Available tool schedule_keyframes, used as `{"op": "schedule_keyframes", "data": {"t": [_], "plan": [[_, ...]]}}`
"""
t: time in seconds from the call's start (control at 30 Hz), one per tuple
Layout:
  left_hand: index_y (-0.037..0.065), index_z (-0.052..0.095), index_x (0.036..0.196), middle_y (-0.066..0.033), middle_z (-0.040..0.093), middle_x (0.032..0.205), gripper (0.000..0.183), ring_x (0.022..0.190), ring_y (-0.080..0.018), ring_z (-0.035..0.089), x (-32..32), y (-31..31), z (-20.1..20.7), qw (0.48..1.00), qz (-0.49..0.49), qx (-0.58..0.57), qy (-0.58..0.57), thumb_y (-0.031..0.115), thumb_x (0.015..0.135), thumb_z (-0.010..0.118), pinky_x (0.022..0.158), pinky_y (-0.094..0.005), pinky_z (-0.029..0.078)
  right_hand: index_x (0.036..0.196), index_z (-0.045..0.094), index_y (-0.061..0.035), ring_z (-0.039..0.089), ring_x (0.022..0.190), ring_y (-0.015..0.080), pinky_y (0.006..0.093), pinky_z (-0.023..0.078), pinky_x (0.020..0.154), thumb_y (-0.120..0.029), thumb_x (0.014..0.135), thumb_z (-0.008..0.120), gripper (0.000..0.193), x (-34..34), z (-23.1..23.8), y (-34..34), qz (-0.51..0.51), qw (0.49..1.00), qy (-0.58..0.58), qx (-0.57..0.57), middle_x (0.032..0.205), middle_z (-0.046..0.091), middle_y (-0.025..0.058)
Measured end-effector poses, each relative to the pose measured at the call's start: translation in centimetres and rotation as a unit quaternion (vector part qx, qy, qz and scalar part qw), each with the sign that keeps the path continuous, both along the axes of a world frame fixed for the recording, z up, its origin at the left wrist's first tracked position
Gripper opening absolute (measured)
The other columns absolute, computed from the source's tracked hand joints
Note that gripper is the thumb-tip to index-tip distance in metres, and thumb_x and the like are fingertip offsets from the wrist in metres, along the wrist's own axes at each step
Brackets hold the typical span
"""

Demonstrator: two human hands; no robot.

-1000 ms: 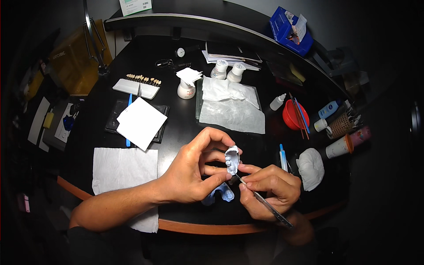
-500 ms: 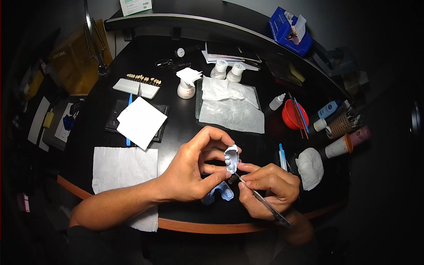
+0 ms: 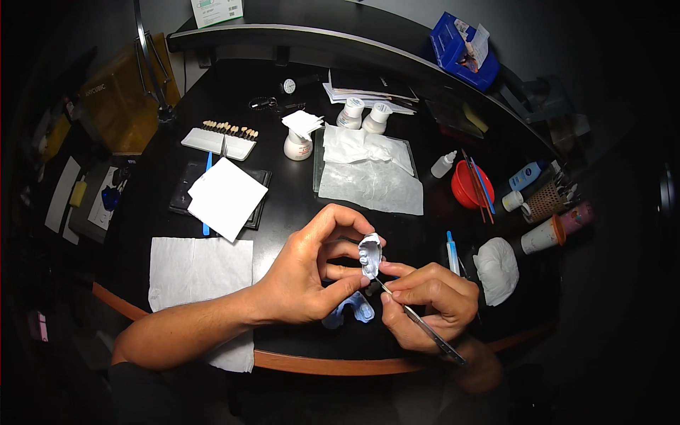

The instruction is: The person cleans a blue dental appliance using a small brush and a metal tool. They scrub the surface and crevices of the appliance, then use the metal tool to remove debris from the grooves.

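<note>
Left to right. Left of centre, a paper napkin (image 3: 202, 265) is lying flat, with white square sheets (image 3: 230, 202) sitting above it in the frame.

Mid-frame: left hand (image 3: 304, 283) is clamping a pale dental model (image 3: 370, 256). Thumb is sitting at its lower end, index finger at its upper end, other fingers curling behind. Model's long axis is standing near vertical in the picture, tooth row facing left.

Just below, a bluer dental arch (image 3: 363, 309) is lying on the dark table (image 3: 340, 340), partly hidden behind left hand.

Right of centre: right hand (image 3: 435, 301) is gripping a slim metal tool (image 3: 432, 333) pen-style, fingers together on it. Tool axis is running diagonally, butt at lower right, tip at upper left.

Key relation: held model is lying up and left of the right-hand grip, and the tip is pointing at its lower end, just beside the left thumb. Can't tell whether tip is touching. Left hand is nearest, being on the model; right fingertips are hovering close by its right edge.

Farther right, a blue pen-like item (image 3: 452, 253) and a white bundle (image 3: 497, 271) are lying.
</note>
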State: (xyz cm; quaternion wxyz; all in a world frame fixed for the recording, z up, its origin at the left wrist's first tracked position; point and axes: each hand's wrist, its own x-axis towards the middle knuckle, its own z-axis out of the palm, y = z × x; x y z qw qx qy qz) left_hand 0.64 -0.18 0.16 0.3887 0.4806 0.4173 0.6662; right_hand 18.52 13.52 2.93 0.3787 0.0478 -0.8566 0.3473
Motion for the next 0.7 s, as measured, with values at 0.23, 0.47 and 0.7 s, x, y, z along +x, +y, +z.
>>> {"op": "schedule_keyframes", "data": {"t": [0.23, 0.47, 0.7], "plan": [[0.0, 0.041, 0.134, -0.0265, 0.055, 0.139, 0.05, 0.134, -0.0292, 0.063, -0.09, 0.03, 0.05, 1.0, -0.004, 0.001, 0.0, -0.014, 0.095, 0.068, 0.104, -0.0371, 0.066, 0.084, 0.07, 0.0009, 0.082, 0.084, 0.0274, 0.0374, 0.071, 0.08, 0.009, 0.076, 0.082, 0.016, -0.19, 0.01, 0.03, -0.007, 1.0, 0.019, 0.0, 0.083, 0.074, 0.0136], [0.0, 0.041, 0.135, -0.0268, 0.055, 0.138, 0.051, 0.134, -0.0297, 0.063, -0.07, 0.05, -0.04, 1.0, -0.004, 0.001, -0.006, -0.014, 0.095, 0.069, 0.104, -0.0379, 0.066, 0.085, 0.07, 0.0013, 0.082, 0.084, 0.0279, 0.0376, 0.071, 0.079, 0.008, 0.077, 0.083, 0.016, -0.1, -0.15, 0.03, -0.002, 1.0, 0.01, -0.005, 0.084, 0.073, 0.0138], [0.0, 0.041, 0.135, -0.0271, 0.055, 0.138, 0.051, 0.134, -0.0298, 0.063, -0.06, -0.08, 0.08, 1.0, -0.002, 0.0, -0.001, -0.014, 0.095, 0.07, 0.104, -0.038, 0.066, 0.085, 0.069, 0.0015, 0.082, 0.084, 0.028, 0.0374, 0.071, 0.079, 0.008, 0.078, 0.082, 0.016, -0.2, -0.1, 0.05, -0.003, 1.0, 0.016, -0.001, 0.084, 0.073, 0.0143]]}}
